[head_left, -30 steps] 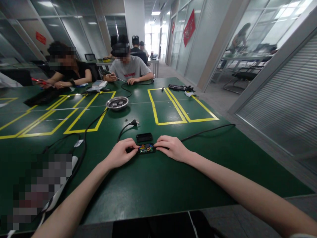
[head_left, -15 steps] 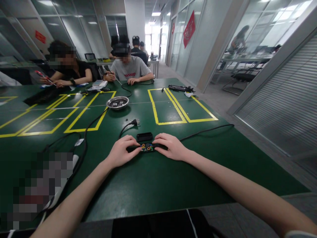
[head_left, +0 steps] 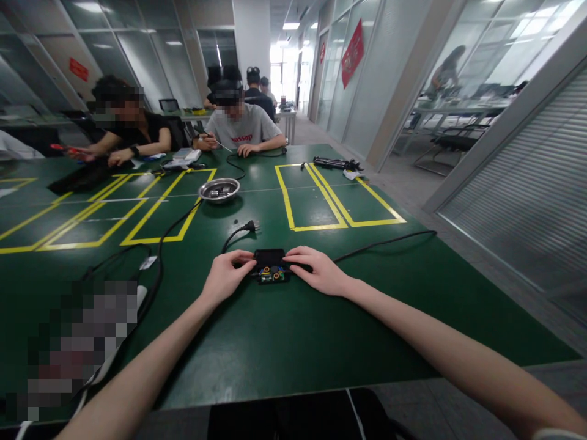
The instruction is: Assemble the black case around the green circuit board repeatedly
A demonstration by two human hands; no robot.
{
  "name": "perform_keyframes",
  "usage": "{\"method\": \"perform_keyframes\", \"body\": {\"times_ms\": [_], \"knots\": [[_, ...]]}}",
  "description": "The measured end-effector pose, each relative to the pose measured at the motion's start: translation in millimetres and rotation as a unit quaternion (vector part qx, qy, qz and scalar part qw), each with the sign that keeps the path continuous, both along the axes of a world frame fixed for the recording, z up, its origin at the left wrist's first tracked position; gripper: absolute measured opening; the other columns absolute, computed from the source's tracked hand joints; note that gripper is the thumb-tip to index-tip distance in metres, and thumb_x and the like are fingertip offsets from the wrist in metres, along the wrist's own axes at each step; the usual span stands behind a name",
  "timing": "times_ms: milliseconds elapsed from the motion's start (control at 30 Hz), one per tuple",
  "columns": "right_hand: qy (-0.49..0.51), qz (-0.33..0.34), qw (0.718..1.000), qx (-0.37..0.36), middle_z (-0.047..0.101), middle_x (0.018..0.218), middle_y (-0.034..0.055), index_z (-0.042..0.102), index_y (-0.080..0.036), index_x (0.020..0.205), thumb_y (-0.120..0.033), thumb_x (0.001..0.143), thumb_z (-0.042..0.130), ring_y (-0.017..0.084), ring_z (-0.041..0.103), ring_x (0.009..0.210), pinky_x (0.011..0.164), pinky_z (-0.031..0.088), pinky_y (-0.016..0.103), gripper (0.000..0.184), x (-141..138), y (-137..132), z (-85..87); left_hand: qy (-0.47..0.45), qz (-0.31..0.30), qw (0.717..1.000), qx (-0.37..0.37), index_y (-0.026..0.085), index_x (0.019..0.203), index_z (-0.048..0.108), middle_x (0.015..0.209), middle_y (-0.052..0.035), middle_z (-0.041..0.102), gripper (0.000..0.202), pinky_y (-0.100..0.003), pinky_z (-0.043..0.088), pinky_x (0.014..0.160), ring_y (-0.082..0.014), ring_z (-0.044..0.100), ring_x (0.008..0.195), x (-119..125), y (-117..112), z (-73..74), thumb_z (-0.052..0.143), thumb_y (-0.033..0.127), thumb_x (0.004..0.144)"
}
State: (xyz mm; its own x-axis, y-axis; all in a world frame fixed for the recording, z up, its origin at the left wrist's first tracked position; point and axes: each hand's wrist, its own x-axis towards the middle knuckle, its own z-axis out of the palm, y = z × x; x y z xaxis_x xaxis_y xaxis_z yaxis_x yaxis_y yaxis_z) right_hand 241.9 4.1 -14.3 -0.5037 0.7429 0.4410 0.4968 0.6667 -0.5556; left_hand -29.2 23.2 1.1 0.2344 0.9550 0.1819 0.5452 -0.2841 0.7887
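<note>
A black plastic casing cover (head_left: 269, 257) is held at its two ends, inner side partly facing me. My left hand (head_left: 224, 275) is closed on its left end, thumb and fingers pinched. The right end sits between the thumb and fingers of my right hand (head_left: 323, 272). Just in front of the cover lies an opened power adapter (head_left: 274, 275), its circuit board showing copper coils and small coloured parts. A black cable with a two-pin plug (head_left: 250, 227) comes from behind my left hand. Another black cable (head_left: 385, 245) runs off beyond my right hand.
On the green table (head_left: 220, 360) stands a metal bowl (head_left: 219, 190) with metal parts inside. A white power strip (head_left: 107, 360), partly blurred out, lies at left. Yellow tape (head_left: 316, 228) marks rectangles. Two people work across the table; a black tripod (head_left: 337, 164) lies at the far edge.
Both hands have moved from the adapter's lower half to the cover behind it. The cover is now gripped and brought up close against the circuit board.
</note>
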Motion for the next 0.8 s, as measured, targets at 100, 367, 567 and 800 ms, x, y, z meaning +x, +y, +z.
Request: {"method": "perform_keyframes", "body": {"times_ms": [100, 367, 567, 800], "knots": [[0.041, 0.011, 0.999, -0.029, 0.071, 0.119, 0.0117, 0.074, -0.019, 0.117, -0.021, 0.100, 0.056, 0.023, 0.069, 0.109, 0.098, 0.057, 0.042, 0.026, 0.3, -2.4, 3.2, -0.029, 0.005, 0.999, -0.015, 0.018, 0.091, 0.079, 0.087, -0.0058, 0.081, 0.026, -0.035, 0.061, 0.078, -0.0241, 0.075, 0.080, -0.1, -1.0, 2.5, 0.072, 0.040, 0.080], [0.085, 0.014, 0.994, -0.068, 0.071, 0.116, 0.0103, 0.076, -0.020, 0.113, -0.022, 0.100, 0.056, 0.022, 0.069, 0.108, 0.097, 0.057, 0.041, 0.024, 2.3, -5.6, 8.5, -0.030, 0.003, 1.000, -0.004, 0.017, 0.088, 0.078, 0.084, -0.0056, 0.080, 0.027, -0.033, 0.057, 0.075, -0.0226, 0.073, 0.077, -0.2, -4.2, 7.5, 0.073, 0.041, 0.079], [0.087, 0.015, 0.994, -0.064, 0.070, 0.118, 0.0106, 0.075, -0.020, 0.114, -0.021, 0.099, 0.057, 0.022, 0.068, 0.109, 0.099, 0.056, 0.041, 0.025, 2.0, -4.7, 6.4, -0.027, 0.007, 1.000, -0.005, 0.017, 0.089, 0.077, 0.083, -0.0056, 0.079, 0.028, -0.033, 0.055, 0.073, -0.0226, 0.072, 0.076, 0.0, -4.9, 9.1, 0.073, 0.043, 0.079], [0.090, 0.013, 0.993, -0.069, 0.071, 0.116, 0.0104, 0.076, -0.020, 0.112, -0.022, 0.098, 0.056, 0.022, 0.069, 0.107, 0.098, 0.056, 0.043, 0.024, 2.8, -4.3, 7.0, -0.034, -0.008, 0.999, -0.005, 0.017, 0.087, 0.076, 0.082, -0.0052, 0.079, 0.028, -0.033, 0.057, 0.074, -0.0228, 0.073, 0.077, -0.3, -5.6, 9.8, 0.072, 0.043, 0.078]]}}
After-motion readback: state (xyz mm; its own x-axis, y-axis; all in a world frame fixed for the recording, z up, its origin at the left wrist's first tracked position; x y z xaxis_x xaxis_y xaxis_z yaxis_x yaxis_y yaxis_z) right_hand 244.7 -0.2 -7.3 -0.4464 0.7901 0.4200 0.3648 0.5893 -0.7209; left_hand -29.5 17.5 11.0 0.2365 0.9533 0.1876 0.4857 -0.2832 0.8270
